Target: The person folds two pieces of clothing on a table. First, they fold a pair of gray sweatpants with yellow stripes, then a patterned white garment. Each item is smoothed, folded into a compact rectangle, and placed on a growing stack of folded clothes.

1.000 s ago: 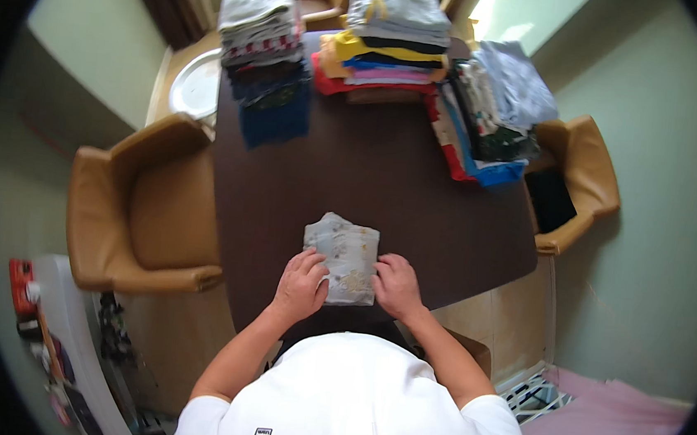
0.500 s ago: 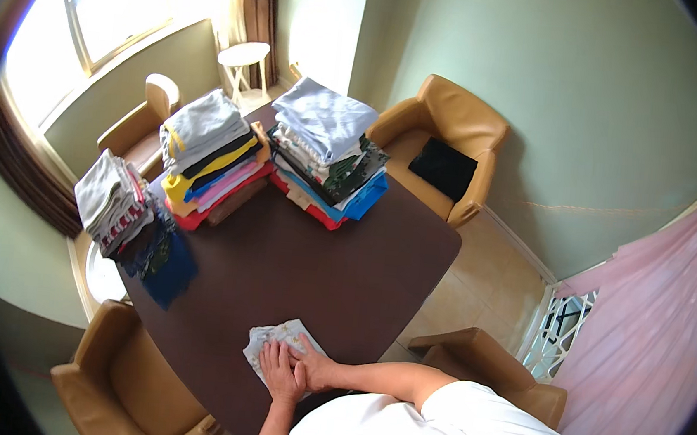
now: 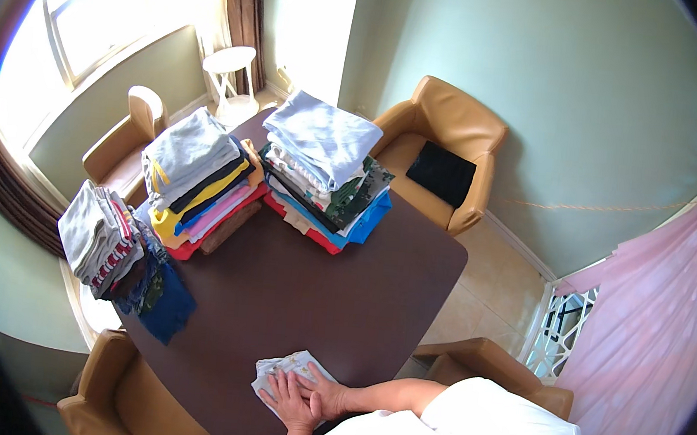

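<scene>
A small folded piece of pale, patterned cloth [image 3: 296, 360] lies near the front edge of the brown table [image 3: 309, 284]. My left hand [image 3: 292, 403] rests flat on it, fingers stretched out and a little apart. Coming in from the right, my right hand [image 3: 327, 391] also presses on the cloth, its fingers extended and its palm down. The two hands touch and partly overlap, so they cover much of the cloth.
Folded clothes stand in a left stack [image 3: 102, 237], a middle stack [image 3: 195, 171] and a right stack [image 3: 322, 145]. Dark blue garments [image 3: 166, 309] spill beside the left one. Tan armchairs [image 3: 455, 136] surround the table; a white round stool [image 3: 231, 60] stands behind.
The whole scene sits slightly lower in the picture, as the view has tilted. Both hands stay on the cloth; the left hand's fingers look a little more spread.
</scene>
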Available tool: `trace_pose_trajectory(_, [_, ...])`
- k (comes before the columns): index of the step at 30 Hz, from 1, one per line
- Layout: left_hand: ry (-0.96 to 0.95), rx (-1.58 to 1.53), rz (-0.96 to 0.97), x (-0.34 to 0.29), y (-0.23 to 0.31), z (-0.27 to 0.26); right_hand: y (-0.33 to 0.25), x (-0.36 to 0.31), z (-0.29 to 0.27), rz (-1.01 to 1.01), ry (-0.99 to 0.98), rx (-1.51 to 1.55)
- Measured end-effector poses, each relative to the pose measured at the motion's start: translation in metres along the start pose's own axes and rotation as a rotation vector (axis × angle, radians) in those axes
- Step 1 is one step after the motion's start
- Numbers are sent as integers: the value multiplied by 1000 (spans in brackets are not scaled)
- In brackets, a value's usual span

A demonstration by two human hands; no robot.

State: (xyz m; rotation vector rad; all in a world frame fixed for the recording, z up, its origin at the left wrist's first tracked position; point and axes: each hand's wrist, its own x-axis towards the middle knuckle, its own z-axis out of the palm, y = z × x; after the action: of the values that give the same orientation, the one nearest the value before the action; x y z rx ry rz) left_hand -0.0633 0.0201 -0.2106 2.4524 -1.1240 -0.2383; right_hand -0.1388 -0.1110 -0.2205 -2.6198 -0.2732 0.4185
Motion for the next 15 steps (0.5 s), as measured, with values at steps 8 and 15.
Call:
trace_pose_trajectory(8, [0,-15,-25,-1,-9,8,7,1,27,-63,28,-48])
trace_pose_trajectory(15, [-14,6,-25,-3,-11,12,10,0,48,-83,218,-5])
